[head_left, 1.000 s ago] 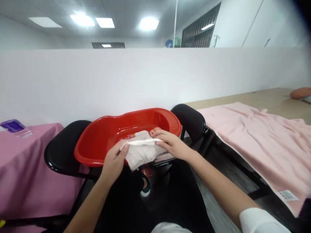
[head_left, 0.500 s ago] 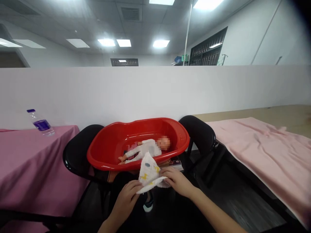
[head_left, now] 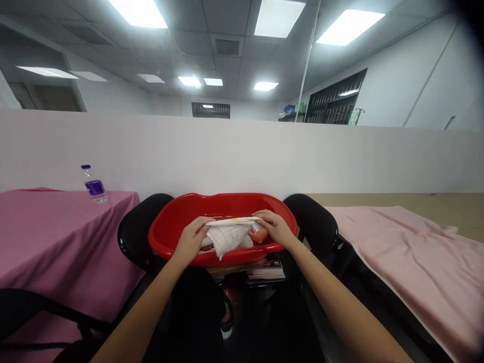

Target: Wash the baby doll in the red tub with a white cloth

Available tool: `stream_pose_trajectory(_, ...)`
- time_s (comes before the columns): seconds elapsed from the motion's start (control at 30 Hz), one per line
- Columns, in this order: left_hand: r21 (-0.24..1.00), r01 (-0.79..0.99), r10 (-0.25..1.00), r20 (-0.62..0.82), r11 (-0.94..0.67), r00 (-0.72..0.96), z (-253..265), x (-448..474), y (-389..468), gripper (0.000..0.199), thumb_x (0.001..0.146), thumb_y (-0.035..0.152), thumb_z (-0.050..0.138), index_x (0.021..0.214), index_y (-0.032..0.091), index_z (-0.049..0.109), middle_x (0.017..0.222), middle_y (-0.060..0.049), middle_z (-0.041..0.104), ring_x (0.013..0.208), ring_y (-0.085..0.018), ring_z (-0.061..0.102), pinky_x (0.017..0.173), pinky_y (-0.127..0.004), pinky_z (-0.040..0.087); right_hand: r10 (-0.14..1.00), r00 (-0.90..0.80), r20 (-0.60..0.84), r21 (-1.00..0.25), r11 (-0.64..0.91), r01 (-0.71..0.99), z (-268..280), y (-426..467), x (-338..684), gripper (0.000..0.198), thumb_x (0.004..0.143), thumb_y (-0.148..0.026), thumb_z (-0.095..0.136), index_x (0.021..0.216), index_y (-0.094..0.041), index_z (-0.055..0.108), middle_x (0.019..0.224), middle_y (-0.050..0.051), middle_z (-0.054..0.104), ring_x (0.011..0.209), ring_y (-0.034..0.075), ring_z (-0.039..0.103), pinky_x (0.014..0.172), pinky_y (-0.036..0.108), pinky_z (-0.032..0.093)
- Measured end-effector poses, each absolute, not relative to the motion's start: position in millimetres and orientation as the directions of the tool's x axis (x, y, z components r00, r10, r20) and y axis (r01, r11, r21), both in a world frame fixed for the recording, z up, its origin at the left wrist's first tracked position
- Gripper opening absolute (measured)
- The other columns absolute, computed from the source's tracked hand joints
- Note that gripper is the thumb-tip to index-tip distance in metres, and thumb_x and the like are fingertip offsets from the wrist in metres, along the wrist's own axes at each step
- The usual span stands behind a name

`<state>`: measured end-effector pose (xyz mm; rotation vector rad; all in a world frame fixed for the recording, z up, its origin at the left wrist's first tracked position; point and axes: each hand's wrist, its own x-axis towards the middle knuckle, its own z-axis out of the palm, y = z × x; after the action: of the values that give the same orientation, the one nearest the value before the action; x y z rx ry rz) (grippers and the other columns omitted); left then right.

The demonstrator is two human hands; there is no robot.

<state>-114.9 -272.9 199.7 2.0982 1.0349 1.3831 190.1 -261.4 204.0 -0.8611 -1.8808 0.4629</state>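
Observation:
A white cloth with yellow print is stretched between my hands above the near side of the red baby bathtub. My left hand pinches its left end, and my right hand pinches its right end. One corner of the cloth hangs down over the tub's near rim. Behind it a baby doll lies in the tub, its head to the right. The cloth covers much of the doll's body.
Black chairs stand on both sides of the tub. A water bottle is on the pink-covered table at left. Books lie under the tub. A bed with a pale pink sheet is at right.
Both hands have risen and moved forward over the tub with the cloth. The cloth, folded and lower before, is now pulled taut along its top edge. The camera view has shifted.

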Motion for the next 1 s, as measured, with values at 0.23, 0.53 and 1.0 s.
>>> stream_pose_trajectory(0.23, 0.699, 0.475, 0.844, 0.419, -0.535, 0.335, 133.7, -116.5, -300.7, 0.03, 0.093, 0.027, 0.042, 0.105, 0.019, 0.068, 0.114, -0.007, 0.066, 0.111, -0.021, 0.057, 0.103, -0.036, 0.04, 0.857, -0.316, 0.408, -0.737, 0.513, 0.44, 122.2, -284.2, 192.6, 0.024, 0.093, -0.036, 0.056, 0.101, -0.02, 0.071, 0.102, 0.006, 0.07, 0.098, 0.021, 0.062, 0.094, 0.035, 0.046)
stream_pose_trajectory(0.53, 0.785, 0.501, 0.922, 0.23, -0.364, 0.31, 97.1, -118.7, -303.8, 0.035, 0.092, 0.032, 0.041, 0.109, 0.018, 0.069, 0.114, -0.007, 0.069, 0.111, -0.022, 0.06, 0.101, -0.035, 0.043, 0.873, -0.407, 0.269, -0.707, 0.466, 0.532, 100.3, -293.8, 193.2, 0.03, 0.096, -0.038, 0.048, 0.092, -0.016, 0.068, 0.092, 0.005, 0.068, 0.086, 0.019, 0.06, 0.081, 0.031, 0.046)
stream_pose_trajectory(1.0, 0.692, 0.505, 0.852, 0.351, -0.516, 0.389, 166.3, -124.5, -264.5, 0.033, 0.09, 0.031, 0.044, 0.104, 0.017, 0.07, 0.106, -0.005, 0.071, 0.098, -0.02, 0.063, 0.092, -0.031, 0.045, 0.844, -0.403, 0.354, -0.596, 0.536, 0.598, 152.4, -260.4, 191.9, 0.028, 0.093, -0.035, 0.049, 0.089, -0.015, 0.069, 0.086, 0.005, 0.068, 0.083, 0.019, 0.061, 0.08, 0.031, 0.047)
